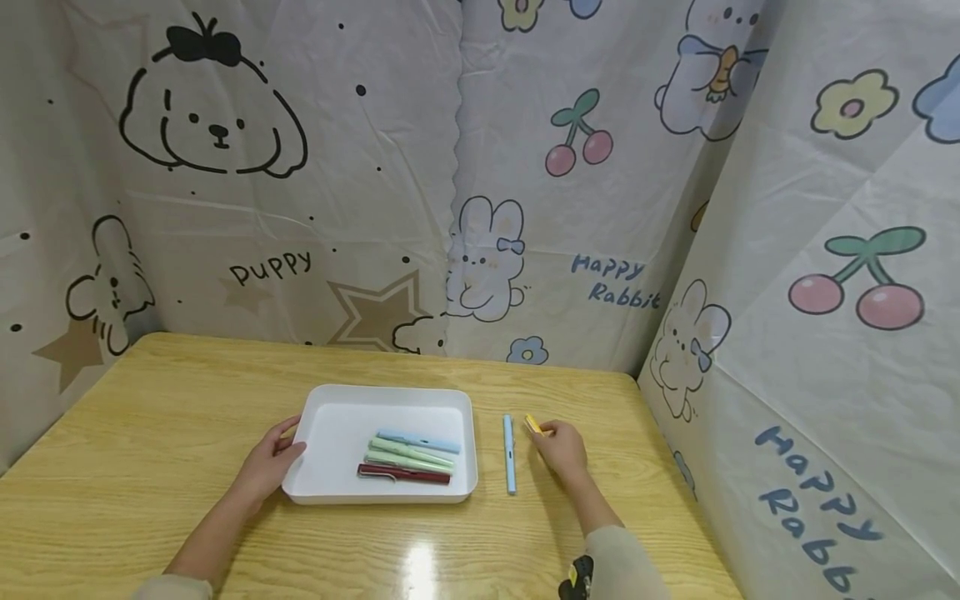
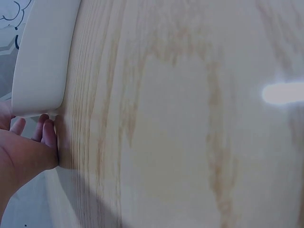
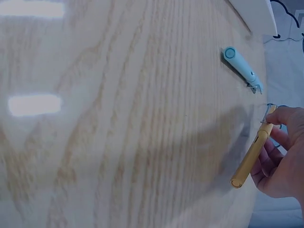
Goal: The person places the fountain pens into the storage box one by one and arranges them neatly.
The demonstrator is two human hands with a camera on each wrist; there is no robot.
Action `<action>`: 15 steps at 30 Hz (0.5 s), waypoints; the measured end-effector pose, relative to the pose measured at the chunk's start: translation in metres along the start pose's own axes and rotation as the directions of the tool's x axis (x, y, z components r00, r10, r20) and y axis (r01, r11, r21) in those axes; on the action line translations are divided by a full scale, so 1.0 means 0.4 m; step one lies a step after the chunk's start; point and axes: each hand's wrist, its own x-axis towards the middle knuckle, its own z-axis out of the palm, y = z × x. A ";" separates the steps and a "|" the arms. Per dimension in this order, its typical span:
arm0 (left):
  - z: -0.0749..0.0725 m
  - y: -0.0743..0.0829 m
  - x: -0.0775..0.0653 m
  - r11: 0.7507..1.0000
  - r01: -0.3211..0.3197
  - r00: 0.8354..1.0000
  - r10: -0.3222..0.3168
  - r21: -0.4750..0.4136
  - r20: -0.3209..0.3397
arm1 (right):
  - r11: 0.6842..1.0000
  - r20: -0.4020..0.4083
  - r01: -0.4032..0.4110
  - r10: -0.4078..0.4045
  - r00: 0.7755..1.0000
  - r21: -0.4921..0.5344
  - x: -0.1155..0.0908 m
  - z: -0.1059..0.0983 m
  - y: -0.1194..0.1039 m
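Observation:
My right hand pinches a yellow pen between thumb and fingers, tilted above the table in the right wrist view. Just left of it, a light blue pen lies lengthwise on the wood; the right wrist view shows this blue pen too, its clip at the far end. At the left side of a white tray, my left hand holds the rim with its thumb on top. Inside the tray lie a blue pen, two light green pens and a dark red pen.
The wooden table reaches back to a printed cloth hung behind it, with another cloth panel along the right edge. A bright light reflection shows near the table's front.

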 end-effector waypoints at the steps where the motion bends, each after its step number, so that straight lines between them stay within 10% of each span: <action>1: 0.000 0.001 0.000 1.000 0.002 1.000 -0.002 0.001 -0.001 | 1.000 0.002 0.012 -0.012 1.000 -0.003 0.001 -0.002 -0.004; 15: -0.001 0.008 -0.006 1.000 0.001 1.000 -0.001 -0.003 0.000 | 0.994 0.057 0.113 -0.112 0.992 -0.009 0.006 -0.020 -0.080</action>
